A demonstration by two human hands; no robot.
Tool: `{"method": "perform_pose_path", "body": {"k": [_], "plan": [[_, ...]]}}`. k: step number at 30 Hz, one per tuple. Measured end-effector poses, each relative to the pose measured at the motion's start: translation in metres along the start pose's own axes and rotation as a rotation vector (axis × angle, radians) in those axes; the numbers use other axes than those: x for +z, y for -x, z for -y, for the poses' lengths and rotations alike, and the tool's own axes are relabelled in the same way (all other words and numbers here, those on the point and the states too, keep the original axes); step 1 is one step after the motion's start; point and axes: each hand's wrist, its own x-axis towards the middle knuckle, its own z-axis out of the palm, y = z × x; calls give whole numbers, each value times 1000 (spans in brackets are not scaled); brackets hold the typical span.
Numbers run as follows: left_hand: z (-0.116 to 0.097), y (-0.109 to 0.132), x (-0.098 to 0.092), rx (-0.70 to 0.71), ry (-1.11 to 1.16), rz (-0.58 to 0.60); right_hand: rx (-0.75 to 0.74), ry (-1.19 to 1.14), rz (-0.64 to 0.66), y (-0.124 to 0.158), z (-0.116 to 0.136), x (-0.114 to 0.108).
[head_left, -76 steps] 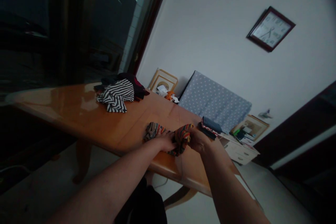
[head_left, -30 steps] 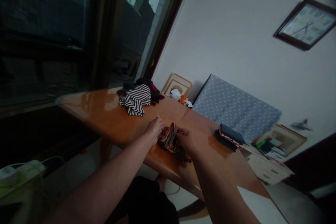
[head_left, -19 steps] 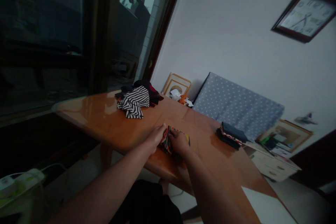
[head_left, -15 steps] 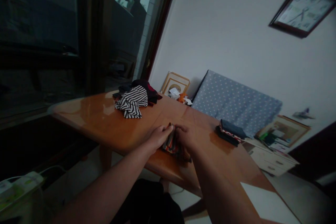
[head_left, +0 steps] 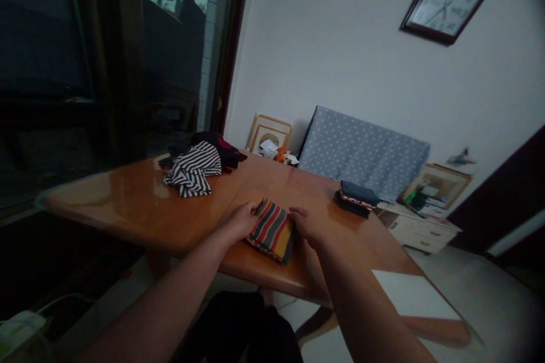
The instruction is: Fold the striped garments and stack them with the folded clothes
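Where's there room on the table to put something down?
The table is bare at its left end, left of the black-and-white striped cloth. There's also room between the dark folded stack and the white sheet. It's crowded near the front edge, where the left hand and right hand hold the colourful folded cloth.

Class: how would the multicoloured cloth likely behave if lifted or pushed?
The cloth is probably floppy: it lies folded in layers. It may unfold if lifted by one corner, as no fastening shows. It might slide when pushed, since the table looks glossy.
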Motion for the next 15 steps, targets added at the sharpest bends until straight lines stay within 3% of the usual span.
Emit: {"method": "perform_pose_path", "body": {"k": [5,10,12,15], "plan": [[-7,-8,15,19,-5,297,0,31,4,35,-10,-23],[-7,-28,54,93,-147,522,-14,71,-89,82,-29,-49],[-7,-35,65,130,-193,534,30,17,-107,95,-35,-57],[-8,-41,64,206,-188,350,171,-109,-99,105,-40,-64]]}}
